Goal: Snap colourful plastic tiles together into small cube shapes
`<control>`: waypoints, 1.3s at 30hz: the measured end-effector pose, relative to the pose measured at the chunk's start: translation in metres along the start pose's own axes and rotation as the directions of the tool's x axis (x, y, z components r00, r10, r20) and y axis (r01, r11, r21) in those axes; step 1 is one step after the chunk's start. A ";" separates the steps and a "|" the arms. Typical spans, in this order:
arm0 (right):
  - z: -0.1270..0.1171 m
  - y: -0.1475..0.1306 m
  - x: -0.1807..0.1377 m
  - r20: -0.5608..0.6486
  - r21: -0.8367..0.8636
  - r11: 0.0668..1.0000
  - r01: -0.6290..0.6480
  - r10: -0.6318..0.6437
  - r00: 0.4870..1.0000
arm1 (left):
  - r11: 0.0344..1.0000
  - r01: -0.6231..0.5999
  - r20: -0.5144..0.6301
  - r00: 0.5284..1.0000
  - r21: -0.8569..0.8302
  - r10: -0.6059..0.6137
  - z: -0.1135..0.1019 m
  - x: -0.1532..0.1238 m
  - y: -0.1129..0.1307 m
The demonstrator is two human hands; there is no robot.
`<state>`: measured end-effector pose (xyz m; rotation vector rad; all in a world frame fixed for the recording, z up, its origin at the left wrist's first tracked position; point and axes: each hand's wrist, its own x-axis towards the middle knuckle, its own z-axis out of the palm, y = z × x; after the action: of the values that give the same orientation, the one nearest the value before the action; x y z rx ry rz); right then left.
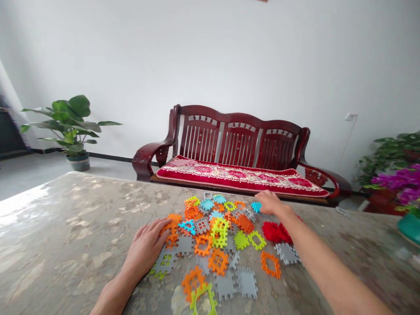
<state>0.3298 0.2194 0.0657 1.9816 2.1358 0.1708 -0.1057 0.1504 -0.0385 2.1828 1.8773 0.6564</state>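
Observation:
A heap of flat interlocking plastic tiles in orange, grey, green, blue and red lies on the marbled table. My left hand rests flat at the heap's left edge, fingers stretched over an orange tile and a grey tile. My right hand reaches to the far side of the heap, its fingers curled on a blue tile. Red tiles lie beside my right forearm.
A dark red wooden bench with a flowered cushion stands behind the table. A potted plant is at the left wall. Purple flowers and a teal pot sit at the right edge.

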 end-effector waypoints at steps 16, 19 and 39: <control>0.043 -0.040 -0.169 -0.338 0.154 0.985 -0.080 0.128 0.933 | 1.000 -0.028 -0.026 0.999 -0.006 0.028 -0.003 0.001 0.005; 0.040 -0.046 -0.167 -0.319 0.119 0.987 -0.110 0.143 0.937 | 0.999 -0.033 -0.014 0.999 -0.002 0.033 -0.002 0.001 0.002; 0.053 -0.046 -0.162 -0.290 -0.013 0.990 -0.143 0.133 0.948 | 0.999 -0.048 -0.039 0.998 0.006 0.048 0.001 0.002 -0.001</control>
<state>0.3089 0.0514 0.0171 2.2038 2.1386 0.5484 -0.1060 0.1530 -0.0398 2.2410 1.8523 0.7091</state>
